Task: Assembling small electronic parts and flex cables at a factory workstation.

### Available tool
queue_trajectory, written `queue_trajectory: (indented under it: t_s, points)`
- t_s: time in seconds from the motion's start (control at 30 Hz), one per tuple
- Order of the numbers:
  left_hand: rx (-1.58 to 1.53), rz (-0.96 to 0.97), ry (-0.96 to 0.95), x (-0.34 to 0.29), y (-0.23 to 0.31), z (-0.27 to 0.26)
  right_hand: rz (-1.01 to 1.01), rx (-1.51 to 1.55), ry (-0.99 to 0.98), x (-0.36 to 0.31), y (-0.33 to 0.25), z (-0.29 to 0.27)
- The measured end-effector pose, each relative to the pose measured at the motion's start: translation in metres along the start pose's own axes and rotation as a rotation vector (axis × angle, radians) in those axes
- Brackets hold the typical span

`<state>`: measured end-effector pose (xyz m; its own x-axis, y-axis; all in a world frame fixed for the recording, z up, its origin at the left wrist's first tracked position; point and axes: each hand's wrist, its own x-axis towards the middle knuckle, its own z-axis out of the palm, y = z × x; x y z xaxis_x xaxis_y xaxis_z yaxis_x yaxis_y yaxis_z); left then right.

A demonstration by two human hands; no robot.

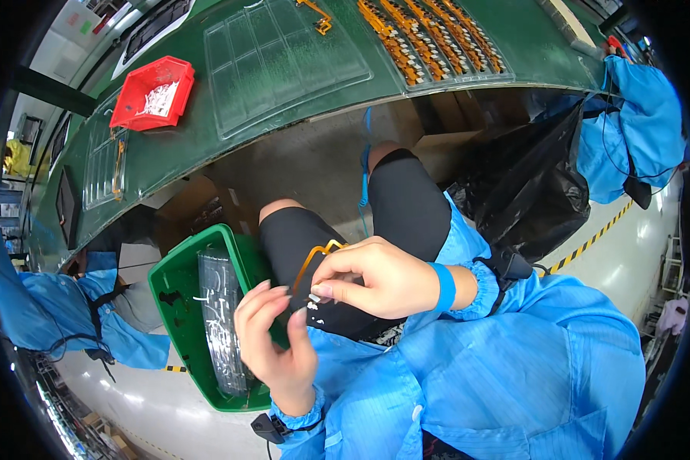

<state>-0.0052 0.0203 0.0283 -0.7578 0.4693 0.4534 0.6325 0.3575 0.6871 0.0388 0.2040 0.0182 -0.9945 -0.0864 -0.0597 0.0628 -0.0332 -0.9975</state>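
Note:
Over my lap, my right hand (387, 280) pinches a thin orange flexible circuit strip (308, 262), which bends up and left out of the fingertips. A blue band circles that wrist. My left hand (277, 349) is close by on the left, palm up, with thumb and fingers apart and slightly blurred; nothing shows between them. Small white scraps (312, 306) lie on the black cloth over my lap, just below the right fingertips. The strip's lower end is hidden by my right hand.
A green bin (178, 333) holding a clear plastic tray (221, 322) and white scraps stands left. On the green bench (169, 157) sit a red box (182, 100), a clear tray (284, 77) and a tray of orange circuits (441, 54). A black bag (525, 192) hangs right.

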Motion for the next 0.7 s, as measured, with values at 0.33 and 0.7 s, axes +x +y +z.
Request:
queue_trajectory:
  t_s: [0.33, 0.7]
  points:
    - [-0.273, -0.162, -0.119, -0.005, -0.007, 0.008, 0.016, 0.000, -0.095, -0.002, -0.002, 0.000]
    - [-0.042, 0.084, -0.086, -0.005, -0.009, 0.013, 0.158, 0.100, -0.093, 0.000, -0.010, -0.001]
